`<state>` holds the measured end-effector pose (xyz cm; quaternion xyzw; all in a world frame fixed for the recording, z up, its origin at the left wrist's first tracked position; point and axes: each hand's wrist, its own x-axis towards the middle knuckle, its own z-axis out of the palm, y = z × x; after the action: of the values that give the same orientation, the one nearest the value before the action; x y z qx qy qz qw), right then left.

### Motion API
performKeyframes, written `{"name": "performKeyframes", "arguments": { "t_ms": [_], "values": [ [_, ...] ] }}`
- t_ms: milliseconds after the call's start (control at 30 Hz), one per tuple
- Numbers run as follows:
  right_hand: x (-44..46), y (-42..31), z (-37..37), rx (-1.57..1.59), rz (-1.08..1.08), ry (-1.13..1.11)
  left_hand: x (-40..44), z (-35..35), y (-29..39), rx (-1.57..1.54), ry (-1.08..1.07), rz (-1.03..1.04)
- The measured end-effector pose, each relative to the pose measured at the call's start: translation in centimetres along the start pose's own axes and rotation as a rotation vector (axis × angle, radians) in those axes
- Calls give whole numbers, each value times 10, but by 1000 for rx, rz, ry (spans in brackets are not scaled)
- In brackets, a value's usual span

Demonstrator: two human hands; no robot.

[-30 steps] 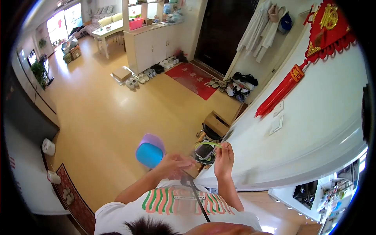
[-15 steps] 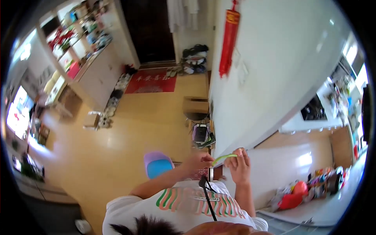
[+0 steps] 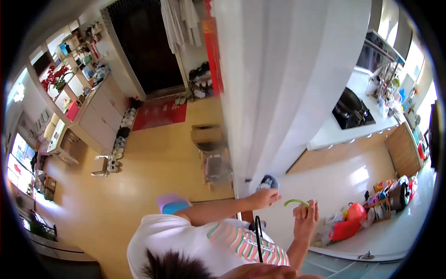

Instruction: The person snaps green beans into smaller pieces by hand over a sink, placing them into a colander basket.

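Note:
A thin, curved green pod (image 3: 296,202) sticks out to the left from my right hand (image 3: 305,216), whose fingers pinch its right end. My left hand (image 3: 265,199) is held a little to the left of the pod, apart from it. Its fingers are pressed together; anything between them is too small to make out. Both hands are in the air in front of my striped white shirt. Beyond my left hand, a container with a dark rim (image 3: 269,181) stands on the floor by the wall end.
A white wall end (image 3: 260,93) stands ahead. To the right are a counter with a black stove (image 3: 353,114) and red bags (image 3: 346,228) on the floor. Leftward are a blue and purple stool (image 3: 173,203), a cardboard box (image 3: 206,135), shoes (image 3: 121,132) and a red mat (image 3: 160,114).
The view has turned and moved toward the kitchen side. My left hand has come off the green pod's left end, which it touched half a second ago. The pod stays in my right hand.

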<state>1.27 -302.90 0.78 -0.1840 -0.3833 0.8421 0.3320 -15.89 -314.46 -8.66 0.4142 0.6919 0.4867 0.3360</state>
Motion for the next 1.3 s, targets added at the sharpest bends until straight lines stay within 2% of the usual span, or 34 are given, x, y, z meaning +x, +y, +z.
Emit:
{"name": "performKeyframes", "arguments": {
  "t_ms": [33, 67, 100, 167, 200, 233, 367, 433, 500, 533, 567, 633, 733, 833, 967, 1067, 1167, 1233, 1300],
  "values": [
    [0, -10, -10, -17, 2, 45, 17, 12, -18, 12, 26, -2],
    [4, -18, -22, 10, 26, 75, 36, 20, -42, 113, 112, 124],
    [7, -27, -25, 10, 60, 196, 47, 22, -42, 86, 163, 141],
    [11, -39, -46, 17, 43, 183, 70, 11, -40, 185, 109, 122],
    [12, -45, -55, 24, 44, 201, 77, 15, -43, 130, 200, 68],
    [12, -49, -62, 16, 31, 221, 83, 8, -29, 161, 159, -8],
    [5, -62, -87, 23, 56, 322, 113, 6, -62, 314, 281, 77],
    [0, -68, -92, 20, 46, 373, 131, 3, -77, 355, 308, 19],
    [-2, -74, -98, 25, 25, 407, 158, -5, -116, 513, 196, -119],
    [-3, -75, -104, 37, 12, 403, 162, -4, -138, 492, 200, -88],
    [-5, -76, -108, 33, 12, 415, 166, -7, -140, 559, 122, -112],
    [-3, -78, -112, 24, 12, 432, 170, -9, -123, 607, 96, -147],
    [2, -81, -110, 4, 13, 432, 185, -14, -104, 594, 76, -394],
    [11, -80, -111, -49, 19, 410, 179, -18, -97, 574, 224, -173],
    [22, -77, -107, -89, 42, 356, 179, -18, -83, 716, 265, -113],
    [31, -71, -100, -164, 40, 345, 173, -10, -89, 775, 341, 22],
    [39, -64, -95, -371, -20, 317, 160, -2, -34, 587, 412, 173],
    [43, -62, -89, -595, -97, 241, 138, -7, 50, 78, 106, 27],
    [46, -61, -79, -735, -127, 176, 105, -2, 102, -142, -46, 203]
  ]
}}
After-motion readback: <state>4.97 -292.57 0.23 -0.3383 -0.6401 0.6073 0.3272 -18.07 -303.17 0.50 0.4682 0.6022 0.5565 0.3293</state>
